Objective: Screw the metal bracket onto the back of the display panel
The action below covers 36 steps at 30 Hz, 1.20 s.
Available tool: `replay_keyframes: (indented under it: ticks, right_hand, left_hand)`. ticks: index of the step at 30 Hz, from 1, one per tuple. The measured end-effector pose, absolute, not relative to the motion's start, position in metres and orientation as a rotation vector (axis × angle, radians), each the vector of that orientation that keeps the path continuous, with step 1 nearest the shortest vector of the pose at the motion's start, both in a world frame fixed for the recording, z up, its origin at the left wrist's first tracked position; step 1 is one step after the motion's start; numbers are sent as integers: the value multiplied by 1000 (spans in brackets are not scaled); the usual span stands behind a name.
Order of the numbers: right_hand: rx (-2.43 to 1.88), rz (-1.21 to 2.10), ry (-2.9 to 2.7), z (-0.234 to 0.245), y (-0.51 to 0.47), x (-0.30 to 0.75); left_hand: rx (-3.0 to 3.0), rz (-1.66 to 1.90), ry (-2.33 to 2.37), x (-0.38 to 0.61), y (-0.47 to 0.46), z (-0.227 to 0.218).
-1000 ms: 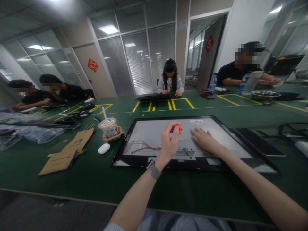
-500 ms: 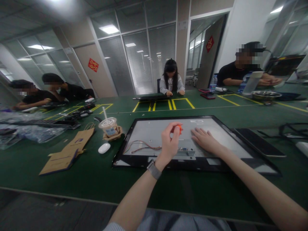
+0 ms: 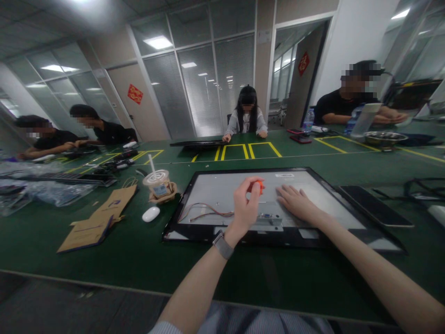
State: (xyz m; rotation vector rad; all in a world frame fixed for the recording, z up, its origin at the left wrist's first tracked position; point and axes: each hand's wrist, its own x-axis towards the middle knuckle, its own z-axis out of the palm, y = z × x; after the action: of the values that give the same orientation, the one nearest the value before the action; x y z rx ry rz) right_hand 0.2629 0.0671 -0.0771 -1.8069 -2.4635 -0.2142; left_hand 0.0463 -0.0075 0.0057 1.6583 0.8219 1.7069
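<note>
In the head view, a flat display panel [image 3: 208,185] with a black frame and grey metal back lies before me on the table. My left hand [image 3: 246,202], with a watch at its wrist, is closed around a small orange object [image 3: 260,187] over the panel's middle. Most of that object is hidden by the fingers. Fingers spread, my right hand [image 3: 295,202] rests flat on the panel's back to the right. Below the left hand is a metal bracket [image 3: 274,221] with a connector port. A thin bundle of wires [image 3: 210,211] runs leftward from near it.
Left of the panel are a drink cup [image 3: 158,183] with a straw, a white mouse [image 3: 150,214] and a brown paper bag [image 3: 100,218]. A dark phone-like slab [image 3: 375,205] lies to the right. Several people sit around the green table [image 3: 139,264].
My hands and the panel stay almost as they were. The person opposite has shifted a dark flat panel leftward, and a person at the left has moved an arm down to the table.
</note>
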Motion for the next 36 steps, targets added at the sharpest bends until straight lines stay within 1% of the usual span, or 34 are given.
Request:
replay_keyframes:
  ticks: [28,36]
  right_hand:
    - [-1783,-232,-2465,-82,70,266]
    - [-1809,-219,-2459,-77,67,263]
  left_hand:
    - [1646,1705,837,46,-8,8]
    - [1648,1705,834,46,-8,7]
